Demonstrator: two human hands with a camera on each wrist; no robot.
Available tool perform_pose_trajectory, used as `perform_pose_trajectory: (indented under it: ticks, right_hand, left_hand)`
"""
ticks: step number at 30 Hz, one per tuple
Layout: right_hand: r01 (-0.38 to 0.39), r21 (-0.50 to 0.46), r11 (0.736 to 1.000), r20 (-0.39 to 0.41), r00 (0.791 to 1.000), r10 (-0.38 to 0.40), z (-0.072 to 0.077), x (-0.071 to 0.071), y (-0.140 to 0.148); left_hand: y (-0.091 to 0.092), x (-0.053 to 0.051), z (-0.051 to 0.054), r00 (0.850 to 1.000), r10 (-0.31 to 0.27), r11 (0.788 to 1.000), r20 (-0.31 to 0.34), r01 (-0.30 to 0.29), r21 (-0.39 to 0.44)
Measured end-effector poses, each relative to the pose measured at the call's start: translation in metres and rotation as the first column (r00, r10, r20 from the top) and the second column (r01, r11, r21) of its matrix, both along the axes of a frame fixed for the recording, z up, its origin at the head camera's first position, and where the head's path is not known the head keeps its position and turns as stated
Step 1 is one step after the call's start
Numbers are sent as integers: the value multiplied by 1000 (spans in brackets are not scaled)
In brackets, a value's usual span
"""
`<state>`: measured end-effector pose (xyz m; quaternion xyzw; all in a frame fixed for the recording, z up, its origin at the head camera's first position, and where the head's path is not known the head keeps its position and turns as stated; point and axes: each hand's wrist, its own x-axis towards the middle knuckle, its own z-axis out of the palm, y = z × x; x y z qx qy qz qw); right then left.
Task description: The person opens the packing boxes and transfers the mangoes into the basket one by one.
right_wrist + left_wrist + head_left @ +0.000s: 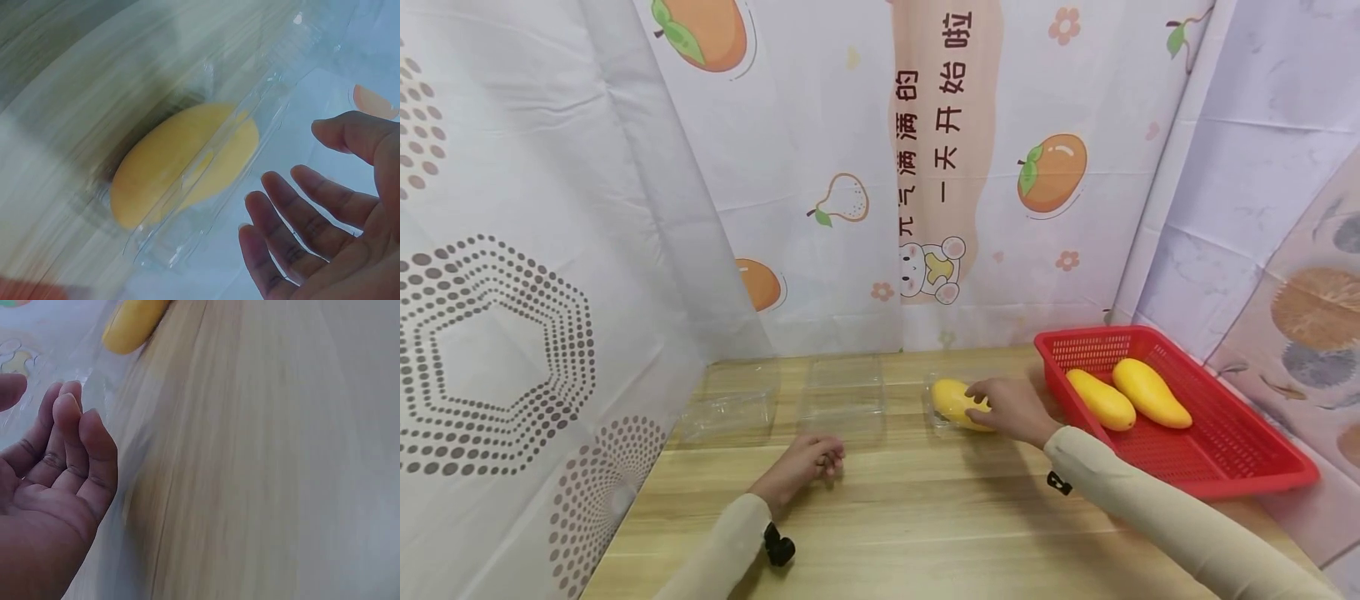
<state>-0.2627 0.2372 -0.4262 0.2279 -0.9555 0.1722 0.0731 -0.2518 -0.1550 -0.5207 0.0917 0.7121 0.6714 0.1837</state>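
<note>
A yellow mango (953,402) lies in a clear plastic box (181,247) on the table, right of the middle. Over its right end reaches my right hand (1011,408). In the right wrist view that hand's fingers are spread and hold nothing, with a gap between them and the mango (181,162). My left hand (808,464) hangs just above the table in front of the middle clear box (844,392). Its fingers are loosely bent, with nothing in them, as the left wrist view (59,469) shows of the hand.
At the right stands a red basket (1225,475) with two mangoes (1150,393) in its far part. Another clear box (730,404) sits at the table's far left. A printed curtain (820,275) hangs behind the wooden table (895,533), and more cloth hangs on both sides.
</note>
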Motion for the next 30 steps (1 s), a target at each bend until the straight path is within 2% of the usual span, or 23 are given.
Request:
perform_pose_trajectory:
  ticks: [5, 14, 21, 24, 30]
  right_hand:
    - [-5, 19, 1000, 13, 1000, 5, -2, 0, -6]
    - [-23, -31, 999, 46, 999, 25, -2, 2, -20]
    - [-12, 6, 1000, 44, 999, 11, -2, 3, -32]
    - [-22, 12, 1000, 51, 998, 22, 1, 4, -40]
    - [-24, 13, 1000, 53, 998, 23, -3, 3, -53]
  left_hand:
    - [16, -2, 1, 999, -48, 999, -20, 48, -24]
    - [51, -7, 1, 993, -115, 993, -15, 114, -10]
    - [74, -8, -3, 990, -130, 991, -53, 129, -34]
    - [82, -8, -4, 990, -132, 991, -51, 130, -30]
    - [98, -9, -7, 990, -134, 991, -41, 133, -21]
